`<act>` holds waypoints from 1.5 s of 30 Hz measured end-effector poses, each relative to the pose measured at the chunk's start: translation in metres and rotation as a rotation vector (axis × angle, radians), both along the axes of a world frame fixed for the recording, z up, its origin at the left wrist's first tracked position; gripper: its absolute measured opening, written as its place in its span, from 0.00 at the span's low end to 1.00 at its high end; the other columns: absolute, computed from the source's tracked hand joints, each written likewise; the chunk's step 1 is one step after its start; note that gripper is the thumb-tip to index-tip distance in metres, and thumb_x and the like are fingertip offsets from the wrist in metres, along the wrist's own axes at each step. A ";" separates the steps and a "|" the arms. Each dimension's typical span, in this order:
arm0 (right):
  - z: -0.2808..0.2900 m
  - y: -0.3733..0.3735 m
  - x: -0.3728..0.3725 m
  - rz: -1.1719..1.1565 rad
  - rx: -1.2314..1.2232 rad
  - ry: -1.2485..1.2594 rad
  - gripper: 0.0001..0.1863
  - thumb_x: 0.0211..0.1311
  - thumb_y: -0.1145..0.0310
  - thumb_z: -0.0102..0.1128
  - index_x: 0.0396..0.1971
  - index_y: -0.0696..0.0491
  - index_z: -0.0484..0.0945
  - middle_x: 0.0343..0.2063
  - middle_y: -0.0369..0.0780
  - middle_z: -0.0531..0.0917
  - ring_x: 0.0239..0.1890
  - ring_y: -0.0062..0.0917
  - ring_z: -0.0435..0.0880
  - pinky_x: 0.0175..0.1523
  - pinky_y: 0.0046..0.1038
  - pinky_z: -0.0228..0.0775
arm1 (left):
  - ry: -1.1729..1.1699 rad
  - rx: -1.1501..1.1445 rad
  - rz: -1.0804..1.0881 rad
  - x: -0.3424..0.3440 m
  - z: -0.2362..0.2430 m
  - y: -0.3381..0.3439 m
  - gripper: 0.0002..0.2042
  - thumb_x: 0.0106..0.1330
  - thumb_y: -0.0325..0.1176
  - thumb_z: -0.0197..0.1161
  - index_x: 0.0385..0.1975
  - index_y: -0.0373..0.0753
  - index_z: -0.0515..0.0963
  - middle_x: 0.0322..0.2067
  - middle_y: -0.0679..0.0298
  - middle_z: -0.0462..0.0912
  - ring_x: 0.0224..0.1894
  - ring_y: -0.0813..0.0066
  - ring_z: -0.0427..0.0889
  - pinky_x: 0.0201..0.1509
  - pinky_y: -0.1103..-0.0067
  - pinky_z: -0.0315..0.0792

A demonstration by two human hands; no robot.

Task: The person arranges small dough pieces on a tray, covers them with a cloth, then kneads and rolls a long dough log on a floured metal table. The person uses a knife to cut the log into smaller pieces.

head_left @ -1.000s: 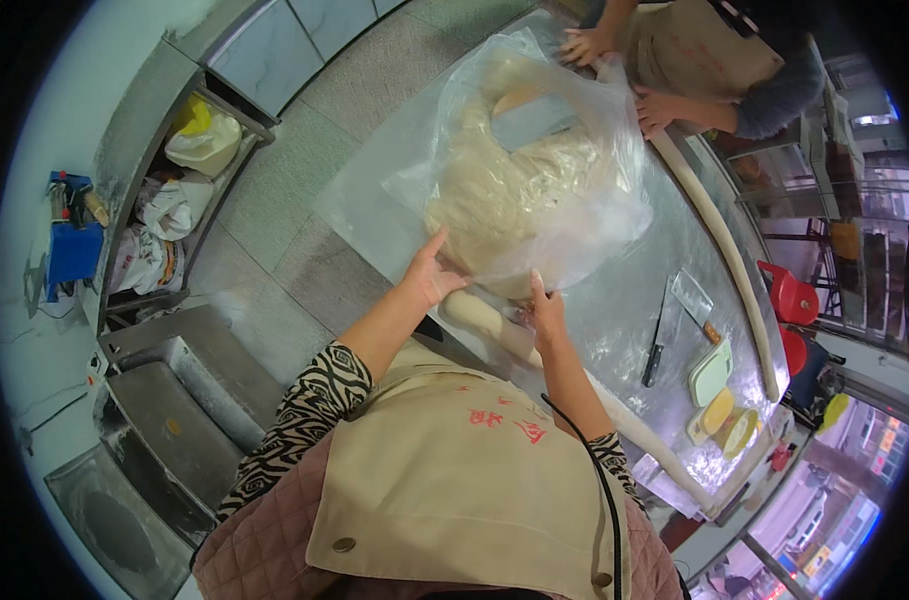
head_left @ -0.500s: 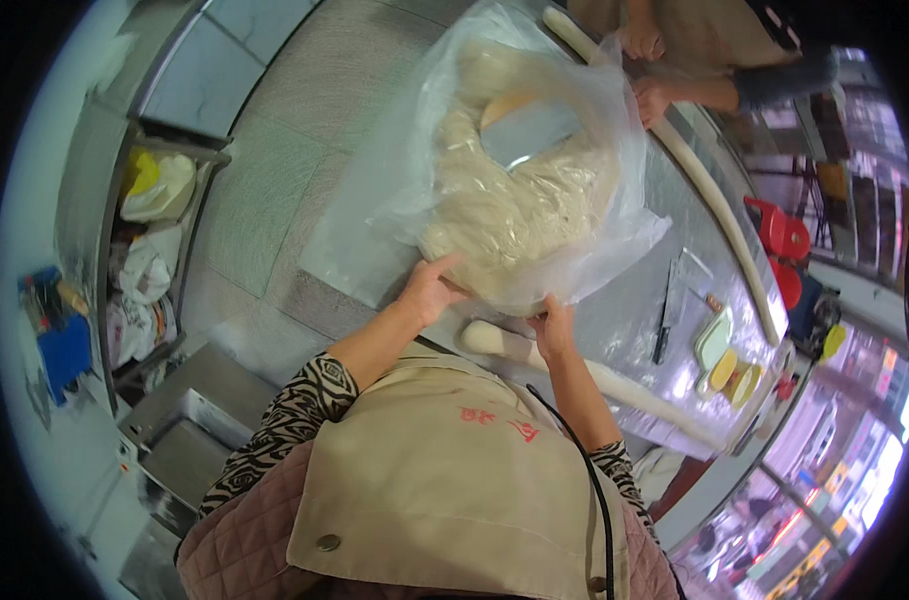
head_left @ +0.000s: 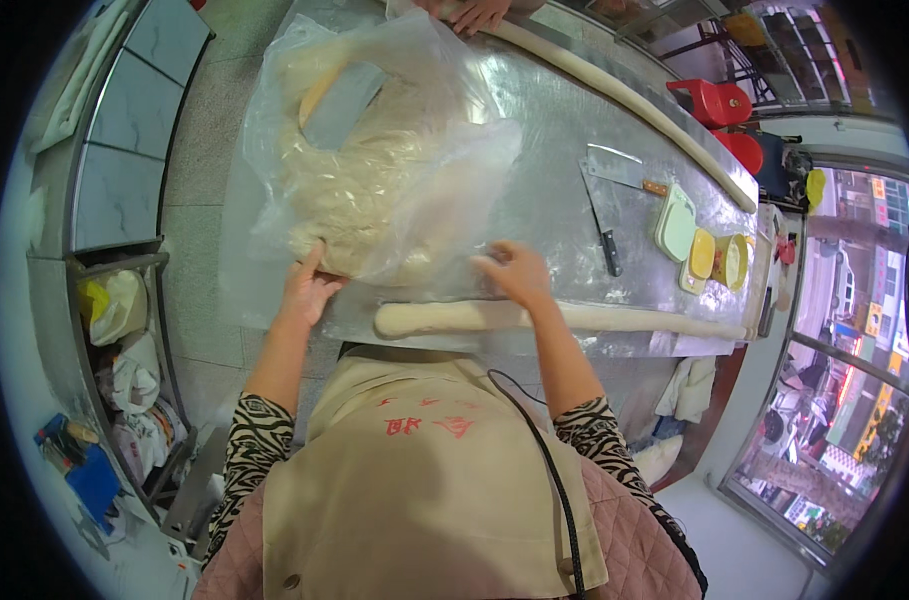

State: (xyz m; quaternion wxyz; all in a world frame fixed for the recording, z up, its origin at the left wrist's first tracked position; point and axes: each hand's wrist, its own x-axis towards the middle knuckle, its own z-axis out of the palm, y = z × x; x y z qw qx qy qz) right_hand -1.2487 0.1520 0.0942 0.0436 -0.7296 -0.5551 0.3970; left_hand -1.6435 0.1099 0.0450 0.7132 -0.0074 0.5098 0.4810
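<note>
A large ring-shaped mass of pale dough, wrapped in clear plastic sheeting, lies at the left of the metal table. Its middle has an opening. My left hand touches its near left edge with fingers and thumb apart; some fingertips are hard to make out. To the right of the wrapping, my right hand hovers open and slightly blurred, holding nothing. Beneath my right wrist a long dough roll lies along the near table edge.
Another long dough roll runs along the far edge, near another person's hands. A knife, a cleaver, a pale green container and a yellow tub lie at right. Red stools stand beyond; shelving is at left.
The wrapped dough now sits farther left in view, with the table more fully shown. My right hand has come off the plastic and moved right of it. My left hand stays at its edge.
</note>
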 end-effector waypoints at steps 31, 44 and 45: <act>0.050 -0.241 -0.036 -0.178 0.098 0.133 0.22 0.79 0.64 0.59 0.67 0.54 0.73 0.44 0.58 0.87 0.45 0.55 0.88 0.51 0.46 0.79 | 0.763 0.328 -0.410 0.072 -0.041 -0.107 0.19 0.65 0.22 0.64 0.57 0.32 0.82 0.49 0.56 0.89 0.50 0.71 0.87 0.57 0.74 0.79; 0.059 -0.271 -0.182 -0.134 0.142 -0.036 0.12 0.80 0.65 0.57 0.56 0.53 0.74 0.32 0.58 0.85 0.38 0.61 0.85 0.40 0.54 0.75 | 0.557 0.345 -0.616 0.021 -0.064 -0.092 0.14 0.67 0.27 0.67 0.51 0.33 0.84 0.42 0.60 0.90 0.43 0.72 0.88 0.51 0.73 0.81; 0.056 -0.272 -0.185 -0.126 0.130 -0.055 0.12 0.80 0.64 0.56 0.55 0.54 0.73 0.32 0.59 0.85 0.38 0.62 0.85 0.40 0.55 0.75 | 0.568 0.339 -0.635 0.021 -0.063 -0.091 0.14 0.67 0.27 0.67 0.51 0.33 0.83 0.41 0.59 0.90 0.43 0.71 0.88 0.51 0.72 0.81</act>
